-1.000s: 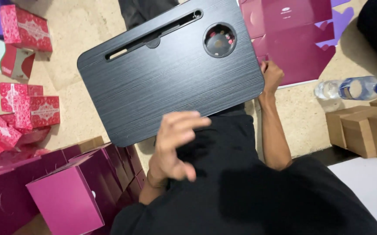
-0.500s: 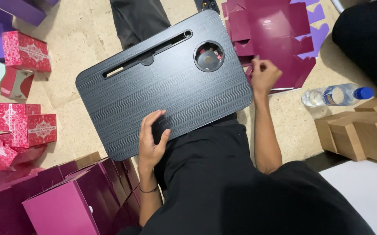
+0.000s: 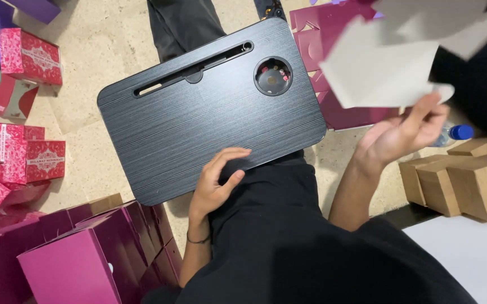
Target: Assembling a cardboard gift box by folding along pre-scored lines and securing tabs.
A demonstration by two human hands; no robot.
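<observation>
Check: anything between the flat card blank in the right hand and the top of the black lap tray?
Nothing visible. The right hand holds the card blank up beside the black lap tray; the tray's flat top is bare. The left hand rests on the tray's near edge, clear of the middle.

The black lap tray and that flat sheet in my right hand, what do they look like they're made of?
The lap tray looks like board or plastic with a matt black wood-grain finish: fine parallel lines run across it. The flat sheet in the right hand looks like thin cardboard, pale and dull on the side shown, with cut, folded flaps.
</observation>
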